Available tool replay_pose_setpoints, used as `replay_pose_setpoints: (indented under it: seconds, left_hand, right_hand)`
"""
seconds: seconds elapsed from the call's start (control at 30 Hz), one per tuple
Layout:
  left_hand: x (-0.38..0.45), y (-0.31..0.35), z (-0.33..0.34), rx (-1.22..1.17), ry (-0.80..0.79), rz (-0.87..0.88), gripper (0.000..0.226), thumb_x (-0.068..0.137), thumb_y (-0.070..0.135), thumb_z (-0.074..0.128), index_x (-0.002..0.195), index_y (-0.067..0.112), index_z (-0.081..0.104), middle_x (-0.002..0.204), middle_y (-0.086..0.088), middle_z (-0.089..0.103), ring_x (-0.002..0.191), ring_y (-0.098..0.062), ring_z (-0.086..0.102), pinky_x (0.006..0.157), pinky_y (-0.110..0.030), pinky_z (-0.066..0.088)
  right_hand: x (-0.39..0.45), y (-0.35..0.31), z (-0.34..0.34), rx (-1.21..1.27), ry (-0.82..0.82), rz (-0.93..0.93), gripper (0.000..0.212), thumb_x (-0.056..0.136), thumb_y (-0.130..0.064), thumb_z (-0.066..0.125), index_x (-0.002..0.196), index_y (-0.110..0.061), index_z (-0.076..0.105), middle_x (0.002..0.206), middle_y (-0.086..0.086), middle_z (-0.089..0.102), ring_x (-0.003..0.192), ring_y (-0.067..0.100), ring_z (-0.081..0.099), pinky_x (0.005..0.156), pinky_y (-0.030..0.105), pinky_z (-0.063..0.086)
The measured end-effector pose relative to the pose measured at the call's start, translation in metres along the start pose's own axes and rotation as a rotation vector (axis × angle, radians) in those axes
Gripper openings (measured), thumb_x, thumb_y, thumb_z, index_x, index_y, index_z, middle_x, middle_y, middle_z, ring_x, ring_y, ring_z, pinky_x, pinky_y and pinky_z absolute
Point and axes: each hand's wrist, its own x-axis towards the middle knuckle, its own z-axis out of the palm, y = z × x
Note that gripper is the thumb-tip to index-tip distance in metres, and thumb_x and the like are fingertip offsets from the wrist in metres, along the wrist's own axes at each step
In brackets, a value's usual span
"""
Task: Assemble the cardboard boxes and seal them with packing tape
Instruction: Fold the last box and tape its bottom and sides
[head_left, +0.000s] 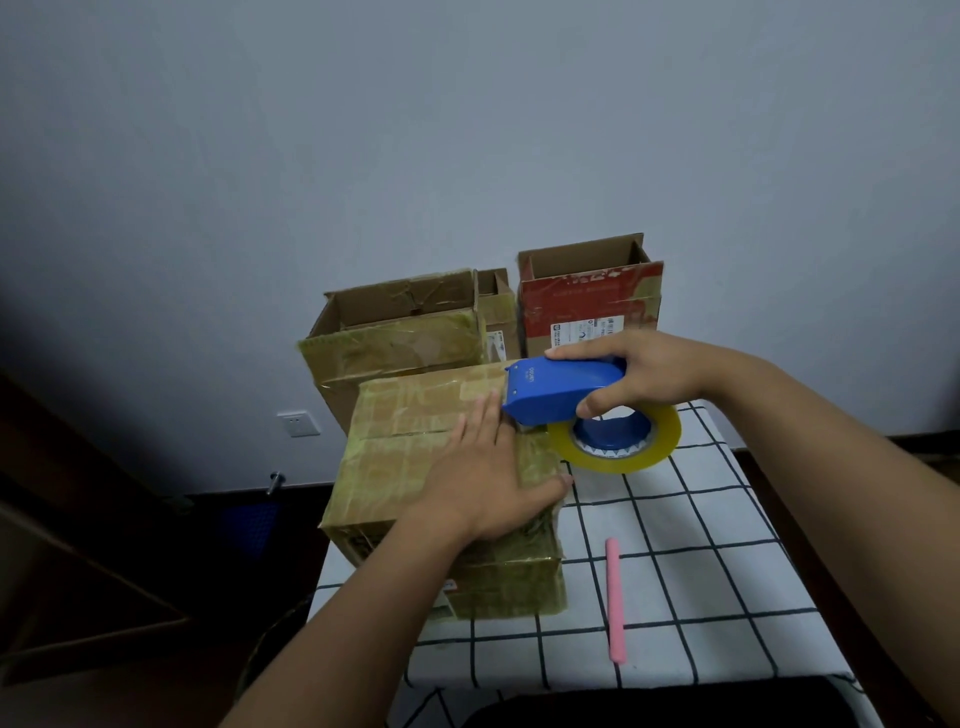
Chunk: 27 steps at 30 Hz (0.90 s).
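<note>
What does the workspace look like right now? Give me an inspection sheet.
Surface: table under a white cloth with black grid.
Job's things: closed box, heavily taped; blue tape dispenser at its far right edge; three open boxes behind.
Clutter: pink stick on the cloth.
Grippers: left hand flat on the closed box; right hand grips the dispenser.
Cables: nothing seen.
Surroundings: grey wall, wall socket.
</note>
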Motion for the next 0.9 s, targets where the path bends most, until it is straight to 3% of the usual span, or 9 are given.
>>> replay_pose_setpoints:
  seconds: [0.17,0.3,0.47,0.6,0.77,0.9]
  left_hand:
    - [-0.001,0.005,-0.001,-0.012,-0.025,0.003,0.121,0.070,0.092,0.038,0.155,0.021,-0.011,0.163,-0.002,-0.014,0.149,-0.016,-0.017,0.122,-0.036,-0.002]
    - [-0.003,-0.008,-0.004,-0.001,-0.023,0.040,0.113,0.073,0.082,0.046,0.156,0.025,-0.007,0.165,-0.001,-0.007,0.150,-0.015,-0.011,0.123,-0.039,0.004]
    - [-0.008,-0.012,0.004,0.008,-0.005,0.061,0.110,0.075,0.087,0.037,0.154,0.029,-0.013,0.164,0.000,-0.014,0.149,-0.016,-0.017,0.123,-0.038,0.000]
    - [-0.007,-0.012,0.005,0.010,0.021,0.085,0.108,0.076,0.087,0.032,0.154,0.030,-0.013,0.163,0.004,-0.016,0.147,-0.012,-0.020,0.122,-0.038,-0.004]
    - [-0.006,-0.011,0.002,-0.004,0.001,0.084,0.103,0.080,0.083,0.036,0.155,0.029,-0.009,0.164,0.008,-0.007,0.149,-0.008,-0.009,0.123,-0.038,0.000]
    - [-0.003,-0.013,0.000,0.022,-0.043,0.065,0.102,0.082,0.080,0.038,0.155,0.028,-0.010,0.163,0.008,-0.012,0.148,-0.007,-0.012,0.122,-0.035,-0.003]
  right_hand:
    - [-0.003,0.005,0.003,0.050,0.042,0.007,0.067,0.079,-0.045,0.078,0.135,-0.058,0.045,0.130,-0.013,0.053,0.107,0.011,0.057,0.093,0.029,0.048]
    - [-0.006,0.003,0.012,0.078,0.074,-0.017,0.067,0.077,-0.047,0.078,0.135,-0.058,0.045,0.127,-0.018,0.052,0.106,0.008,0.056,0.086,0.020,0.046]
    - [-0.009,0.013,0.028,0.122,0.145,-0.047,0.065,0.076,-0.052,0.078,0.128,-0.068,0.042,0.134,-0.019,0.051,0.115,0.010,0.053,0.097,0.028,0.046]
    - [-0.012,0.021,0.034,0.199,0.152,-0.060,0.064,0.078,-0.045,0.079,0.129,-0.064,0.044,0.136,-0.020,0.049,0.117,0.009,0.053,0.096,0.026,0.046]
    - [-0.015,0.027,0.035,0.253,0.132,-0.073,0.063,0.074,-0.050,0.079,0.123,-0.069,0.044,0.135,-0.019,0.050,0.114,0.009,0.055,0.096,0.030,0.050]
    - [-0.021,0.036,0.027,0.207,0.114,-0.055,0.066,0.076,-0.046,0.080,0.128,-0.065,0.046,0.129,-0.025,0.051,0.109,0.004,0.056,0.090,0.021,0.048]
